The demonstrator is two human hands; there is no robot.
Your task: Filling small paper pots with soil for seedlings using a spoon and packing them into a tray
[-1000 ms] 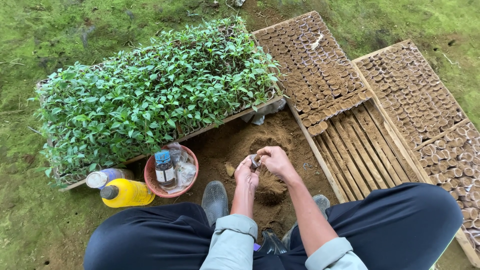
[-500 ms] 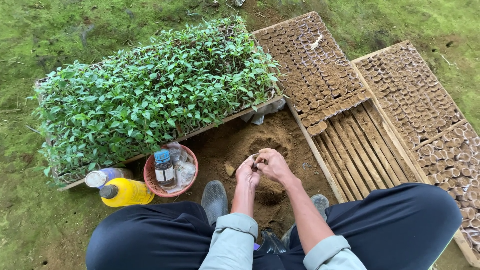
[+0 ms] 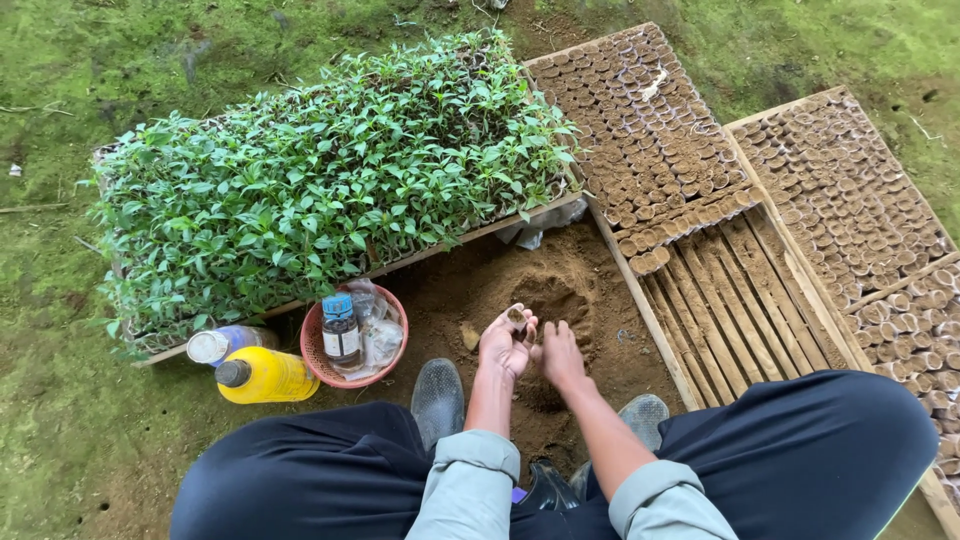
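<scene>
My left hand [image 3: 505,347] holds a small soil-filled seedling pot [image 3: 517,318] upright between thumb and fingers, above a mound of loose brown soil [image 3: 545,295]. My right hand [image 3: 560,355] sits just to the right of it, fingers curled down onto the soil, touching the left hand. Whether the right hand grips any soil is hidden. Both forearms in pale green sleeves reach out between my knees in dark trousers.
A wooden tray of dense green seedlings [image 3: 320,190] lies ahead left. Wooden frames [image 3: 715,310] hold rows of filled small pots [image 3: 650,150] on the right. An orange bowl [image 3: 316,371] with a small bottle [image 3: 341,332] and a yellow bottle [image 3: 262,377] stand near my left boot [image 3: 437,400].
My right hand has dropped from the pot down onto the soil mound. The left hand keeps the pot and has lowered slightly.
</scene>
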